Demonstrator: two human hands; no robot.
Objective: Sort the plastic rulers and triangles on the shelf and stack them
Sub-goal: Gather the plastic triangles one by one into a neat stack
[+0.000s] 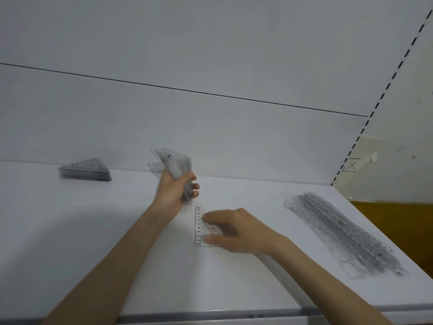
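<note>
- Plastic triangles, a clear bundle (175,164) of them, stand on edge in my left hand (174,191), which has its fingers and thumb wrapped round the lower part. I judge I hold them upright so that loose ones can be added and squared.
- My right hand (236,231) lies over a single triangle (199,227) flat on the white shelf (70,231), just below the left hand. Its fingers and thumb reach out fairly straight onto the piece. The hand is blurred, but it looks spread and not closed round anything.
- I take it this loose triangle is next to join the bundle, and being thin and flat it will probably need sliding or tipping at an edge to lift.
- A finished stack of triangles (85,171) sits far left by the back wall.
- The rulers (344,233) lie in a long, slightly fanned pile at the right, well apart, so the kinds stay separate.
</note>
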